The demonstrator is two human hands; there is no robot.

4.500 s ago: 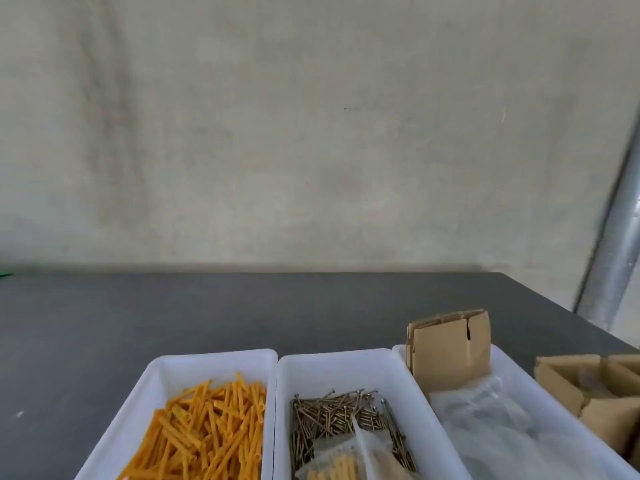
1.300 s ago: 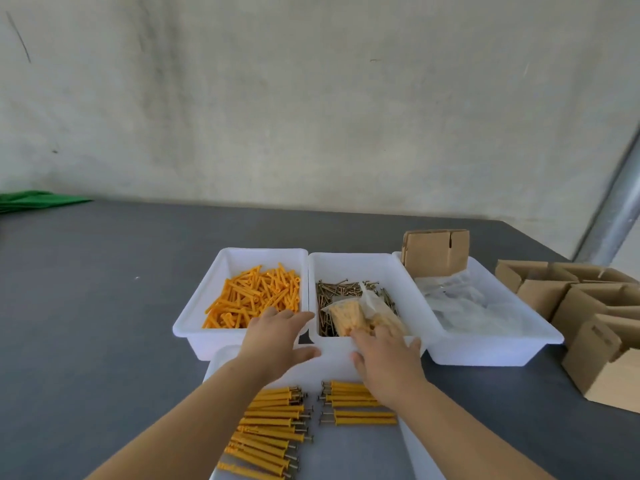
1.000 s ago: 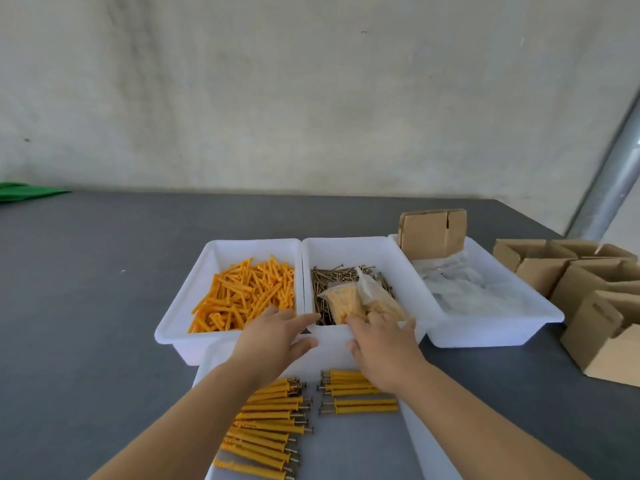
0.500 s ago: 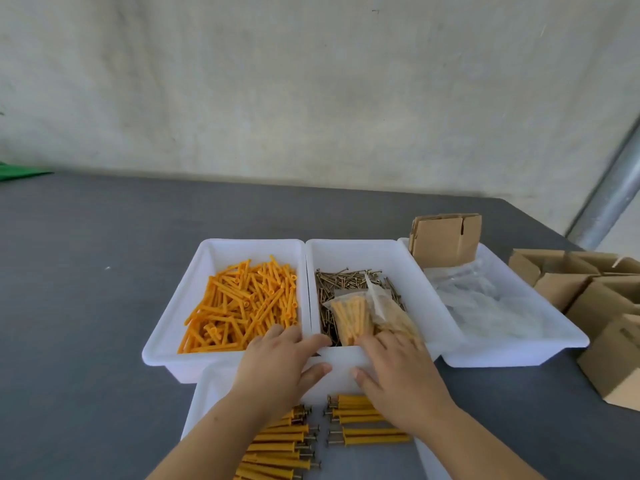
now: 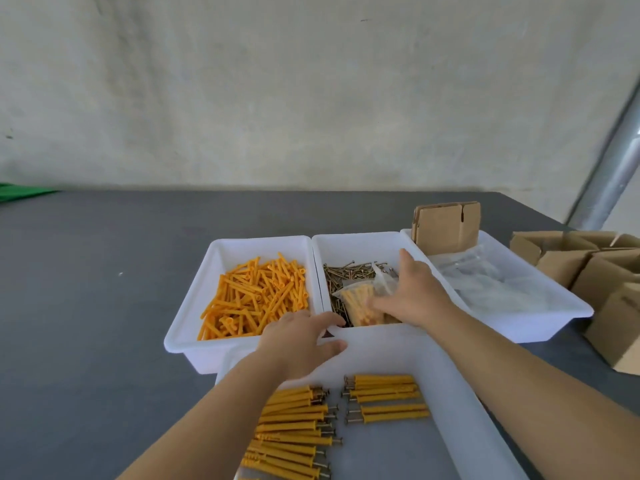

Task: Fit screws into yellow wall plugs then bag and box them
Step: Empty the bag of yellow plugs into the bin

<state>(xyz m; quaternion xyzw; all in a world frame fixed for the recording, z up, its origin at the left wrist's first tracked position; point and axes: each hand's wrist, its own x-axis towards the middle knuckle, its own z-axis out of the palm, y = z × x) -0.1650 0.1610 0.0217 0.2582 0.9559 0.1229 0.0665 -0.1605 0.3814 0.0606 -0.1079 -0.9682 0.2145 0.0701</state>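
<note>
Nearest the camera, at six o'clock, a white near tray (image 5: 460, 403) was seen holding rows of assembled plugs (image 5: 298, 431), yellow wall plugs with screw heads protruding, laid in two groups side by side. Just beyond, toward twelve o'clock, the left hand (image 5: 301, 344) was laid over the meeting corner of the trays, its fingers bent over the rim of the middle tray (image 5: 349, 242) and the thumb spread on the near tray's far wall; whether the rim was actually gripped could not be told. At one o'clock from it, the right hand (image 5: 414, 294) was reached into the middle tray, its fingers blurred, placed on a filled clear bag (image 5: 358, 301) of yellow plugs that lay upon loose screws (image 5: 349, 271); whether the bag was pinched or merely touched could not be told. At eleven o'clock, the left tray (image 5: 221, 251) was filled with loose yellow wall plugs (image 5: 256, 299). At two o'clock, the right tray (image 5: 554, 296) was seen holding empty clear bags (image 5: 491, 282), with flattened cardboard (image 5: 446, 226) stood at its far end. Farther out at three o'clock, open cardboard boxes (image 5: 588, 265) were clustered on the dark grey table (image 5: 86, 271).
</note>
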